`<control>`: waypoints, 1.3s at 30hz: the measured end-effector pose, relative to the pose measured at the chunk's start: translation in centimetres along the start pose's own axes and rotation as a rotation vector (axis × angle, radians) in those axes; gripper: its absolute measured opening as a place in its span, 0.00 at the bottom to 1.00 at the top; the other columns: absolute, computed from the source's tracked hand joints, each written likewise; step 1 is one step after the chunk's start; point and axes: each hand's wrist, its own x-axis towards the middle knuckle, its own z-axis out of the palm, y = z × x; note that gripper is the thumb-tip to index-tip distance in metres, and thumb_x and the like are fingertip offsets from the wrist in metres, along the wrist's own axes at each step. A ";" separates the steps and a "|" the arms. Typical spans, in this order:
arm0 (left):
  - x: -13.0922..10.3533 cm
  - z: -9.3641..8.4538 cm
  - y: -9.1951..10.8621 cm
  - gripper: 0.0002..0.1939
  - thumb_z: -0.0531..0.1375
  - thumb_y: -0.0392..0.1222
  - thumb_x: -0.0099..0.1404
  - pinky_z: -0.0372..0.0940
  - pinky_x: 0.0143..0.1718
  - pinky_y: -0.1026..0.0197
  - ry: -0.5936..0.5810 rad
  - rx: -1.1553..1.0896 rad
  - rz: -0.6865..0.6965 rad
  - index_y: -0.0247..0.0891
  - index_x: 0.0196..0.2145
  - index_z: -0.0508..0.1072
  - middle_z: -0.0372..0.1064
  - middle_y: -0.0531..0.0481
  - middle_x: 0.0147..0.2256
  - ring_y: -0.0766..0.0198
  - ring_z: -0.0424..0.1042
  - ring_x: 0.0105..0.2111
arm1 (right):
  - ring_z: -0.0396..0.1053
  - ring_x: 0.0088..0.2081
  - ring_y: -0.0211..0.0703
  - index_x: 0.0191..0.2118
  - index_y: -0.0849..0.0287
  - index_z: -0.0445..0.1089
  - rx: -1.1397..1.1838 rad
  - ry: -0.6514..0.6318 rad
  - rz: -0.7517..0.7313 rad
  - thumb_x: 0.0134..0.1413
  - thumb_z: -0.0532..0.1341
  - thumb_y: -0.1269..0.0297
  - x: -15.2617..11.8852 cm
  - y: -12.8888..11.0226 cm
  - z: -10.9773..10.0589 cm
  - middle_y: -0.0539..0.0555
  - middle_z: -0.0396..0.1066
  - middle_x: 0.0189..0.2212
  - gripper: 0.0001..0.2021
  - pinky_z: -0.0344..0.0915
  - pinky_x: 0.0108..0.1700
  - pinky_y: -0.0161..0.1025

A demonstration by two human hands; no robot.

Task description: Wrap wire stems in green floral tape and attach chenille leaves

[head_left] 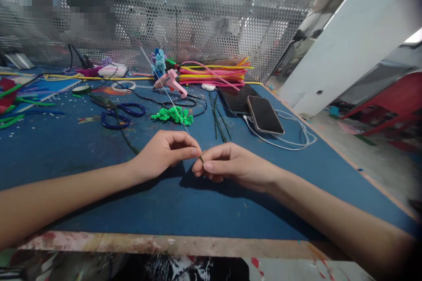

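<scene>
A thin pale wire slants up and away from my fingers, above the table. My left hand pinches this wire between thumb and fingertips. Just beside it, my right hand is closed on the wire's near end, where a short dark green wrapping shows between the two hands. Most of that end is hidden by my right fingers. A dark green strip runs across the table toward my left wrist. Beyond my left hand lies a bunch of bright green fuzzy pipe cleaners.
Blue-handled scissors lie at left, near a tape roll. Behind are a pink glue gun and pink and yellow pipe cleaners. Dark green stems, a phone and a white cable are at right.
</scene>
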 end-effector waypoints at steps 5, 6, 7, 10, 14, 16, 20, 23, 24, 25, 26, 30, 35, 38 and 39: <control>0.0 0.2 0.2 0.06 0.60 0.38 0.52 0.50 0.17 0.71 0.006 0.039 -0.007 0.32 0.21 0.71 0.64 0.57 0.20 0.77 0.54 0.16 | 0.52 0.19 0.27 0.20 0.64 0.69 -0.056 0.156 0.044 0.31 0.70 0.59 0.2 0.1 0.6 0.46 0.63 0.16 0.14 0.45 0.22 0.31; 0.0 0.3 0.2 0.06 0.60 0.38 0.52 0.51 0.18 0.71 0.014 0.048 -0.011 0.33 0.22 0.71 0.64 0.58 0.20 0.77 0.54 0.16 | 0.50 0.18 0.27 0.19 0.64 0.68 -0.062 0.188 0.052 0.29 0.71 0.60 0.2 0.1 0.8 0.44 0.60 0.14 0.15 0.44 0.21 0.31; 0.0 0.3 0.3 0.06 0.60 0.38 0.52 0.52 0.19 0.71 0.019 0.053 -0.015 0.33 0.22 0.71 0.64 0.58 0.20 0.77 0.54 0.16 | 0.49 0.17 0.26 0.18 0.63 0.65 -0.070 0.216 0.054 0.28 0.71 0.60 0.2 0.2 1.0 0.43 0.58 0.13 0.15 0.42 0.20 0.31; 0.0 0.5 0.3 0.06 0.60 0.39 0.53 0.54 0.21 0.70 0.014 0.051 -0.025 0.33 0.23 0.71 0.65 0.57 0.21 0.76 0.56 0.17 | 0.47 0.16 0.26 0.16 0.62 0.59 -0.104 0.262 0.038 0.27 0.71 0.61 0.2 0.1 1.3 0.41 0.54 0.11 0.19 0.39 0.19 0.31; -0.1 0.4 0.2 0.07 0.59 0.39 0.53 0.54 0.19 0.71 -0.015 0.032 0.018 0.33 0.22 0.70 0.65 0.56 0.22 0.76 0.55 0.17 | 0.52 0.19 0.27 0.21 0.63 0.65 -0.066 0.128 0.025 0.37 0.68 0.55 0.0 -0.2 0.9 0.44 0.61 0.16 0.16 0.45 0.21 0.30; -0.1 0.2 0.1 0.08 0.59 0.39 0.54 0.53 0.19 0.71 -0.028 0.017 0.031 0.33 0.21 0.69 0.64 0.56 0.20 0.76 0.55 0.16 | 0.57 0.23 0.28 0.28 0.64 0.71 -0.017 0.021 0.018 0.42 0.65 0.54 0.0 -0.3 0.5 0.48 0.67 0.23 0.15 0.49 0.23 0.30; -0.1 0.2 0.0 0.07 0.60 0.38 0.53 0.54 0.20 0.71 -0.017 0.011 0.030 0.33 0.21 0.70 0.65 0.57 0.21 0.77 0.55 0.16 | 0.59 0.25 0.29 0.29 0.64 0.73 -0.007 -0.027 0.043 0.39 0.67 0.60 0.1 -0.2 0.1 0.51 0.70 0.25 0.12 0.51 0.26 0.31; -0.2 0.4 0.1 0.07 0.61 0.38 0.53 0.55 0.21 0.71 -0.034 0.032 0.032 0.33 0.21 0.71 0.66 0.57 0.22 0.76 0.57 0.18 | 0.60 0.24 0.29 0.21 0.64 0.70 -0.035 0.070 0.079 0.32 0.70 0.62 0.2 -0.1 0.5 0.49 0.69 0.22 0.12 0.52 0.28 0.32; -0.2 0.4 0.2 0.06 0.61 0.38 0.53 0.56 0.22 0.71 -0.035 0.038 0.030 0.33 0.21 0.72 0.67 0.56 0.22 0.76 0.58 0.18 | 0.58 0.23 0.29 0.18 0.64 0.68 -0.050 0.105 0.086 0.30 0.71 0.61 0.2 0.0 0.7 0.48 0.67 0.20 0.13 0.51 0.27 0.32; -0.2 0.4 0.2 0.06 0.61 0.39 0.53 0.56 0.22 0.71 -0.029 0.042 0.026 0.34 0.22 0.72 0.67 0.56 0.22 0.75 0.59 0.19 | 0.56 0.21 0.28 0.17 0.64 0.65 -0.068 0.141 0.086 0.28 0.71 0.61 0.3 0.0 0.9 0.46 0.65 0.17 0.15 0.50 0.26 0.31; -0.2 0.5 0.2 0.06 0.61 0.39 0.53 0.57 0.23 0.70 -0.020 0.047 0.022 0.34 0.22 0.73 0.68 0.56 0.22 0.75 0.59 0.19 | 0.53 0.19 0.27 0.16 0.63 0.63 -0.087 0.179 0.078 0.26 0.72 0.61 0.3 0.0 1.0 0.44 0.61 0.15 0.17 0.47 0.24 0.31; -0.1 0.3 0.1 0.05 0.61 0.39 0.53 0.58 0.23 0.71 0.025 0.080 0.031 0.34 0.24 0.74 0.70 0.55 0.23 0.74 0.62 0.21 | 0.45 0.16 0.26 0.15 0.61 0.55 -0.138 0.290 0.027 0.26 0.72 0.59 0.3 0.0 1.3 0.40 0.51 0.11 0.22 0.39 0.19 0.30; -0.1 0.0 0.1 0.06 0.60 0.39 0.55 0.58 0.22 0.71 0.017 0.081 0.051 0.34 0.25 0.74 0.69 0.55 0.21 0.74 0.62 0.19 | 0.55 0.20 0.28 0.26 0.63 0.69 -0.083 0.140 0.028 0.42 0.62 0.48 0.1 -0.3 0.7 0.47 0.63 0.19 0.19 0.47 0.20 0.28; 0.0 0.0 0.0 0.06 0.61 0.39 0.54 0.57 0.19 0.72 0.031 0.073 0.029 0.34 0.26 0.74 0.67 0.55 0.20 0.74 0.62 0.18 | 0.56 0.21 0.28 0.28 0.63 0.72 -0.090 0.139 0.010 0.43 0.63 0.51 0.0 -0.3 0.2 0.50 0.68 0.23 0.17 0.47 0.20 0.29; 0.0 0.0 0.0 0.06 0.61 0.40 0.54 0.57 0.19 0.72 0.041 0.074 0.013 0.34 0.26 0.74 0.67 0.55 0.19 0.74 0.62 0.18 | 0.55 0.21 0.27 0.26 0.63 0.72 -0.117 0.176 0.001 0.41 0.64 0.53 0.0 -0.3 0.2 0.50 0.68 0.22 0.16 0.47 0.21 0.29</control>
